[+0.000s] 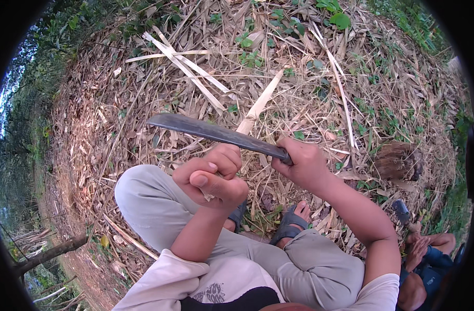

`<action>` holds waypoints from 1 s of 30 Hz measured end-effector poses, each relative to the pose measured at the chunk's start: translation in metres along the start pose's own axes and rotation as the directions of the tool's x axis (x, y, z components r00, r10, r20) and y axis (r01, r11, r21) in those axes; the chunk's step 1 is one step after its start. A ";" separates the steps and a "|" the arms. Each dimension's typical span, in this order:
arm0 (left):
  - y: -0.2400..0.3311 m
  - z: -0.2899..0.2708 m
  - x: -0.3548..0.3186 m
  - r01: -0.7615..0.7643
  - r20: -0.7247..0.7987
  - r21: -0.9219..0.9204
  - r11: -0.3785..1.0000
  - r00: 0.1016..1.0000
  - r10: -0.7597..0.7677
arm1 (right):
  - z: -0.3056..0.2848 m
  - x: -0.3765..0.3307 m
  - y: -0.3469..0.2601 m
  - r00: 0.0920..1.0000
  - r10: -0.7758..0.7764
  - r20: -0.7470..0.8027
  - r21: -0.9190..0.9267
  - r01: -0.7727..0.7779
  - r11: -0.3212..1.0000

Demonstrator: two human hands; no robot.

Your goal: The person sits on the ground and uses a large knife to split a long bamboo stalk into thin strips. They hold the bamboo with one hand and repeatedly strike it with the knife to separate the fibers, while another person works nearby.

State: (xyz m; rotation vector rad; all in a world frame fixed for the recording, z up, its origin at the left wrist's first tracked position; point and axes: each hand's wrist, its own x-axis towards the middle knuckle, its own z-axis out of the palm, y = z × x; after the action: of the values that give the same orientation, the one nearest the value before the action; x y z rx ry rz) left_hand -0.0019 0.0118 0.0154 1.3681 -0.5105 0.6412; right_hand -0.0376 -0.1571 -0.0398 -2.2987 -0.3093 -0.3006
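Observation:
My right hand [303,161] is wrapped round the handle of a machete [211,130]. Its dark blade points left, with the tip rising slightly, and crosses just above my left hand [213,176]. That hand is closed on a pale split strip of wood [260,103], which runs away from me behind the blade and narrows at its far end. A small pale bit of it shows beside the left thumb. Fingers hide most of the held end, and I cannot tell whether the blade touches the strip.
Several pale split strips [187,67] lie across the dry leaves ahead, with more thin strips [336,78] on the right. A cut stump [398,160] stands at the right. Beyond it sits another person, hands [417,246] near a blade [401,211]. A branch [50,255] juts in at left.

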 end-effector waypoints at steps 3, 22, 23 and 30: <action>0.000 0.006 -0.004 -0.045 0.009 -0.001 0.999 0.999 0.045 | 0.011 0.005 0.030 0.988 0.151 0.025 -0.093 -0.148 0.985; -0.002 0.007 0.000 -0.080 0.120 -0.163 0.983 0.988 0.100 | 0.027 -0.054 0.166 0.724 0.689 -0.019 -0.188 -0.680 0.709; 0.001 0.009 0.001 -0.071 0.134 -0.122 0.990 0.987 0.088 | 0.029 -0.063 0.171 0.715 0.699 -0.011 -0.188 -0.688 0.701; 0.003 0.003 0.007 -0.052 0.178 -0.081 0.995 0.982 0.066 | 0.030 -0.097 0.157 0.548 0.834 0.065 -0.145 -0.822 0.551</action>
State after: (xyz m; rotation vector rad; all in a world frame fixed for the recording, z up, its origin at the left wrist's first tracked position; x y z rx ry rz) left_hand 0.0013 0.0104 0.0225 1.3500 -0.7164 0.5425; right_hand -0.0761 -0.2517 -0.1967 -2.2791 0.7799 0.3407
